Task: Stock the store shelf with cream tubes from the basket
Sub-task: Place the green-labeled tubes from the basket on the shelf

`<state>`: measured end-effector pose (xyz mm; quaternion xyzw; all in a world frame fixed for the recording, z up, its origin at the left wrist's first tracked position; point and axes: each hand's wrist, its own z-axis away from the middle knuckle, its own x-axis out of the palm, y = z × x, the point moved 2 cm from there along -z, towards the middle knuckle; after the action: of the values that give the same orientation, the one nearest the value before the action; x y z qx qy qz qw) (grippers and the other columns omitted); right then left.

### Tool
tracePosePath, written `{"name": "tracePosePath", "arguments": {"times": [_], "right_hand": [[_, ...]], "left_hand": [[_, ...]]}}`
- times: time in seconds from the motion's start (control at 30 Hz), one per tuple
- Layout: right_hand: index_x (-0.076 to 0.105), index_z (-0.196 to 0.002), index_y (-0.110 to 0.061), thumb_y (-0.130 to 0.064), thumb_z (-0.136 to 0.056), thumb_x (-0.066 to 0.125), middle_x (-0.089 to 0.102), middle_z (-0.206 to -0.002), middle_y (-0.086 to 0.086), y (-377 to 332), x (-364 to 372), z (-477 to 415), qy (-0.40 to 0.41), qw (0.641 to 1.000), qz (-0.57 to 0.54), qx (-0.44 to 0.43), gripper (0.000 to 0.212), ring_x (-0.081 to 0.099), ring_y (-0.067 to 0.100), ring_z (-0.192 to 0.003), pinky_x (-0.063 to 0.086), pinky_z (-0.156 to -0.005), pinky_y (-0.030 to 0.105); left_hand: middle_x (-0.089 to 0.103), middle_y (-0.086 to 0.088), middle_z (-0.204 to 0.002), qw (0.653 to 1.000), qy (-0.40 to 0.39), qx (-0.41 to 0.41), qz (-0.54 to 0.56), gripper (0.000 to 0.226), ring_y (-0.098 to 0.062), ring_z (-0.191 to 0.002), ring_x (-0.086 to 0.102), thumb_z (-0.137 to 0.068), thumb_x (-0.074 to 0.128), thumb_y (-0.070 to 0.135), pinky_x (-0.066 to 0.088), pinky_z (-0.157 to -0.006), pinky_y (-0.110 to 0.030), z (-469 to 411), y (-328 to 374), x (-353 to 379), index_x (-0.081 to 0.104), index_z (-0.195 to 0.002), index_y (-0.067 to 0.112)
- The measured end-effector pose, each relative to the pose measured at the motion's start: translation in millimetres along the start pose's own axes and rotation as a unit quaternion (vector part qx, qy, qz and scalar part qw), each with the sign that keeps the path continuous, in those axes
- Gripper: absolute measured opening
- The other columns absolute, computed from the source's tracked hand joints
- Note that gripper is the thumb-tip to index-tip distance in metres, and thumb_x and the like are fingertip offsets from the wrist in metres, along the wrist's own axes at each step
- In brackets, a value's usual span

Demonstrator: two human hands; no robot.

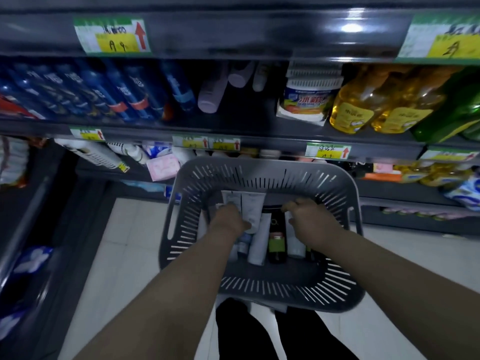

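Observation:
A grey slotted basket (pixel 262 175) sits in front of me, below the shelves. Several cream tubes lie inside, white ones (pixel 253 203) and a dark one with a green band (pixel 276 237). Both my hands reach down into it. My left hand (pixel 228 216) rests on the white tubes at the left, fingers curled over them. My right hand (pixel 309 216) is over a white tube (pixel 296 248) at the right, fingers bent; whether either hand has a tube gripped is hidden. On the shelf (pixel 233 126) above, pale lilac tubes (pixel 211 94) stand in a gap.
Blue spray cans (pixel 124 92) fill the shelf's left, a white tub (pixel 309 100) and yellow oil bottles (pixel 363 105) its right. Lower shelves hold pink packs (pixel 163 166) and white bottles. A dark rack (pixel 28 242) runs along my left. The floor is pale tile.

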<state>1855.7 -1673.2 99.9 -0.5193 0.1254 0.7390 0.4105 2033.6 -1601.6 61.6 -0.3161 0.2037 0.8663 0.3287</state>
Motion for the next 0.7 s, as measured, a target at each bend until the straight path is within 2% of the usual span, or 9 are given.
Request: {"name": "tracePosePath", "arguments": {"times": [0.1, 0.17, 0.23, 0.33, 0.43, 0.5, 0.6, 0.67, 0.7], "right_hand": [[0.048, -0.132, -0.018, -0.014, -0.095, 0.047, 0.051, -0.130, 0.009, -2.2, 6.3, -0.4, -0.003, 1.000, -0.017, 0.007, 0.038, 0.046, 0.029, -0.122, 0.045, -0.091, 0.037], [0.048, -0.133, -0.018, -0.013, -0.094, 0.048, 0.052, -0.131, 0.010, -6.1, 9.1, -1.5, -0.012, 0.999, -0.031, 0.011, 0.039, 0.046, 0.030, -0.121, 0.045, -0.092, 0.038], [0.049, -0.131, -0.016, -0.014, -0.093, 0.051, 0.053, -0.129, 0.011, -11.3, 11.0, -2.6, -0.015, 0.999, -0.046, 0.013, 0.038, 0.048, 0.031, -0.119, 0.046, -0.092, 0.039], [0.047, -0.133, -0.014, -0.019, -0.093, 0.055, 0.053, -0.128, 0.013, -21.3, 10.4, -2.1, -0.028, 0.997, -0.069, 0.006, 0.041, 0.051, 0.030, -0.115, 0.047, -0.089, 0.036], [0.043, -0.134, -0.012, -0.014, -0.092, 0.055, 0.052, -0.128, 0.015, -32.7, 3.4, -2.5, -0.018, 0.994, -0.106, 0.006, 0.044, 0.051, 0.030, -0.113, 0.042, -0.080, 0.030], [0.037, -0.137, -0.009, -0.009, -0.091, 0.056, 0.048, -0.135, 0.018, -35.3, -1.4, -4.3, 0.004, 0.987, -0.156, 0.036, 0.049, 0.049, 0.033, -0.119, 0.043, -0.087, 0.034], [0.017, -0.151, -0.011, -0.007, -0.093, 0.053, 0.031, -0.151, 0.018, -32.7, -7.4, -5.8, 0.020, 0.969, -0.229, 0.086, 0.068, 0.034, 0.033, -0.136, 0.035, -0.107, 0.038], [0.013, -0.152, -0.012, -0.011, -0.097, 0.049, 0.029, -0.153, 0.016, -33.1, -9.4, -6.7, 0.007, 0.959, -0.268, 0.087, 0.066, 0.031, 0.031, -0.139, 0.031, -0.109, 0.036], [0.018, -0.150, -0.011, -0.013, -0.098, 0.048, 0.034, -0.150, 0.016, -33.2, -9.9, -7.2, -0.001, 0.954, -0.287, 0.088, 0.061, 0.035, 0.030, -0.136, 0.033, -0.106, 0.034]], "left_hand": [[0.045, -0.017, -0.142, 0.998, 0.029, -0.006, -0.048, 0.083, -0.028, -0.127, 0.048, -0.083, 0.071, 0.040, 0.047, -0.096, -0.033, -7.5, 0.6, 7.3, 0.031, -0.143, 0.001], [0.044, -0.017, -0.144, 0.997, 0.046, -0.005, -0.066, 0.080, -0.027, -0.129, 0.047, -0.086, 0.067, 0.033, 0.045, -0.100, -0.033, -8.4, -2.1, 8.6, 0.026, -0.146, 0.000], [0.048, -0.015, -0.140, 0.998, 0.042, -0.011, -0.045, 0.076, -0.026, -0.126, 0.050, -0.086, 0.066, 0.030, 0.047, -0.099, -0.031, -4.9, -7.7, 3.7, 0.028, -0.145, -0.001], [0.055, -0.013, -0.130, 0.998, 0.002, -0.023, 0.059, 0.062, -0.024, -0.113, 0.058, -0.082, 0.068, 0.027, 0.051, -0.089, -0.028, 5.5, -20.2, -8.4, 0.045, -0.134, 0.002], [0.060, -0.013, -0.118, 0.967, -0.050, -0.022, 0.247, 0.042, -0.023, -0.094, 0.058, -0.082, 0.065, 0.015, 0.050, -0.074, -0.027, 24.2, -27.2, -15.0, 0.056, -0.121, 0.004], [0.060, -0.015, -0.118, 0.942, -0.088, -0.008, 0.323, 0.042, -0.026, -0.092, 0.056, -0.081, 0.060, 0.004, 0.047, -0.065, -0.026, 37.8, -26.6, -17.8, 0.057, -0.123, 0.003], [0.060, -0.013, -0.113, 0.911, -0.144, 0.023, 0.386, 0.053, -0.028, -0.091, 0.051, -0.081, 0.044, -0.008, 0.041, -0.056, -0.024, 52.5, -23.3, -19.5, 0.057, -0.127, 0.013], [0.059, -0.008, -0.110, 0.893, -0.180, 0.027, 0.411, 0.060, -0.027, -0.094, 0.052, -0.079, 0.039, -0.011, 0.042, -0.058, -0.023, 55.1, -23.4, -16.0, 0.056, -0.128, 0.020], [0.059, -0.007, -0.112, 0.887, -0.198, 0.035, 0.416, 0.061, -0.027, -0.096, 0.053, -0.078, 0.039, -0.011, 0.044, -0.063, -0.025, 55.8, -23.1, -13.2, 0.056, -0.127, 0.022]]}}
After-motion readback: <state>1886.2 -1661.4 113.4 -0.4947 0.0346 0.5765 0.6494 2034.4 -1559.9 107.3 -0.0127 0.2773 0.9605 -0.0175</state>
